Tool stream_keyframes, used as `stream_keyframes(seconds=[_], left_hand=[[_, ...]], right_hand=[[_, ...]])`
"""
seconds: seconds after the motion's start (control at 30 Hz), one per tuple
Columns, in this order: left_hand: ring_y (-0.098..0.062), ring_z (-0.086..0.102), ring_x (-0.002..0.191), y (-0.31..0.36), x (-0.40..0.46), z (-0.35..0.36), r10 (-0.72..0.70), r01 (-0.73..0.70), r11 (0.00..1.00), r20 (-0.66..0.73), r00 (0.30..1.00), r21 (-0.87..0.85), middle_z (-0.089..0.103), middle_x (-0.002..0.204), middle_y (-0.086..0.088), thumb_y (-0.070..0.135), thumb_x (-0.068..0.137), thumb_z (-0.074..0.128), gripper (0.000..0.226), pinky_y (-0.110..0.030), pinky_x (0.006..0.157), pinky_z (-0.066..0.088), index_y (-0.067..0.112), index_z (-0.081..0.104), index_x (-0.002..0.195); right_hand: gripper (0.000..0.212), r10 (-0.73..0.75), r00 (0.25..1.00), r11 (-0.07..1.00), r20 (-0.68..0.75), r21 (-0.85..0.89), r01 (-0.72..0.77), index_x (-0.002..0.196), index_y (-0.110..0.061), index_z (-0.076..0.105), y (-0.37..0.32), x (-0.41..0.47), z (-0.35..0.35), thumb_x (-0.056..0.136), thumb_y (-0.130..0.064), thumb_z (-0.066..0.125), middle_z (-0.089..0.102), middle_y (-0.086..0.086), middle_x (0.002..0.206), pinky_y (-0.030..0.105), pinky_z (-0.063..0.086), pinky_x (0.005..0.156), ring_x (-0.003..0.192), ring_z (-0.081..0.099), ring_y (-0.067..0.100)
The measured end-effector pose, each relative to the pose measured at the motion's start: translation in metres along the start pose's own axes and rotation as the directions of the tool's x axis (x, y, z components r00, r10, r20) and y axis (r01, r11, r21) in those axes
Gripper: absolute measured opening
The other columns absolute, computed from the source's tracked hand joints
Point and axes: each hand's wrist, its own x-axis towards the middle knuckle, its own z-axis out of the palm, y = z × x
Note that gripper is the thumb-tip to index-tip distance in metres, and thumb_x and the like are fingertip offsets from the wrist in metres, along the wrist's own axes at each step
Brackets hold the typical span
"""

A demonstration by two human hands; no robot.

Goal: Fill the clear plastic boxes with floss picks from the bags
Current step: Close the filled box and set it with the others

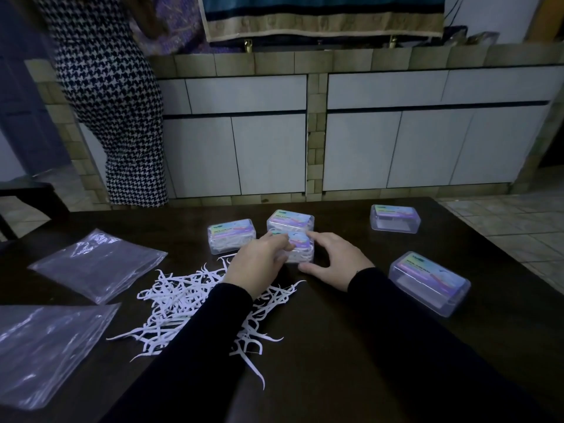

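Both hands are gripping one filled clear box (pixel 297 248) mid-table: the left hand (pixel 259 262) is curling its fingers over the lid, the right hand (pixel 331 257) is cupping the right side. Two more filled boxes (pixel 231 235) are sitting just beyond, touching. Loose floss picks (pixel 183 303) are lying heaped near left, beside two flat bags (pixel 97 264). Two unfilled boxes (pixel 428 282) are lying well apart on the right of the dark table (pixel 351 346).

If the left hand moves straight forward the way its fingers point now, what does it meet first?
The left hand already touches the front box; beyond it comes the rear box, though depth is unclear.
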Motion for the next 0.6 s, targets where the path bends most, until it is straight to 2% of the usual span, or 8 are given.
stream_keyframes(seconds=[0.07, 0.23, 0.43, 0.5, 0.6], left_hand=[[-0.015, 0.05, 0.128, 0.001, -0.001, -0.001, 0.005, -0.005, 1.0, -0.018, 1.0, -0.011, 0.062, 0.128, 0.001, 0.016, 0.091, 0.061, 0.022, -0.026, 0.102, 0.037, 0.02, 0.067, 0.112], [-0.012, 0.042, 0.134, 0.003, 0.0, 0.0, -0.093, 0.093, 0.995, 0.01, 0.996, -0.032, 0.056, 0.136, 0.0, 0.02, 0.09, 0.063, 0.03, -0.028, 0.109, 0.031, 0.022, 0.064, 0.121], [-0.004, 0.039, 0.134, 0.001, 0.001, 0.002, -0.135, 0.132, 0.986, -0.015, 0.991, -0.104, 0.061, 0.13, 0.006, 0.022, 0.089, 0.066, 0.04, -0.021, 0.11, 0.026, 0.021, 0.06, 0.128], [-0.007, 0.041, 0.133, 0.002, -0.002, 0.0, -0.104, 0.103, 0.991, -0.012, 0.994, -0.084, 0.064, 0.125, 0.007, 0.021, 0.089, 0.065, 0.044, -0.025, 0.109, 0.029, 0.022, 0.055, 0.132], [-0.014, 0.053, 0.122, 0.008, -0.006, -0.004, 0.015, -0.014, 0.999, -0.025, 1.0, 0.034, 0.061, 0.128, 0.005, 0.023, 0.088, 0.066, 0.036, -0.035, 0.103, 0.042, 0.021, 0.06, 0.123]], right_hand=[[0.075, -0.01, 1.0, 1.0, -0.013, -0.024, 0.01, 0.15, -0.03, 0.027, 0.0, -0.005, 0.001, 0.087, -0.052, 0.061, 0.033, -0.006, 0.151, 0.036, 0.034, 0.11, 0.134, 0.036, 0.011], [0.063, -0.004, 0.998, 1.0, -0.07, -0.018, 0.003, 0.147, -0.03, 0.034, -0.001, -0.005, 0.003, 0.091, -0.046, 0.058, 0.038, -0.006, 0.149, 0.035, 0.033, 0.109, 0.133, 0.038, 0.01], [0.061, 0.014, 0.997, 1.0, -0.071, 0.005, -0.013, 0.145, -0.031, 0.037, 0.0, -0.005, 0.002, 0.09, -0.046, 0.06, 0.04, -0.006, 0.148, 0.036, 0.035, 0.108, 0.132, 0.039, 0.011], [0.064, 0.012, 0.998, 0.998, -0.059, -0.057, -0.015, 0.147, -0.032, 0.032, -0.002, -0.007, 0.001, 0.091, -0.048, 0.057, 0.037, -0.005, 0.15, 0.037, 0.034, 0.108, 0.134, 0.037, 0.013], [0.067, 0.002, 0.997, 0.994, -0.082, -0.108, -0.011, 0.149, -0.033, 0.027, -0.006, -0.02, -0.005, 0.091, -0.048, 0.057, 0.034, -0.005, 0.151, 0.036, 0.034, 0.108, 0.135, 0.035, 0.014]])
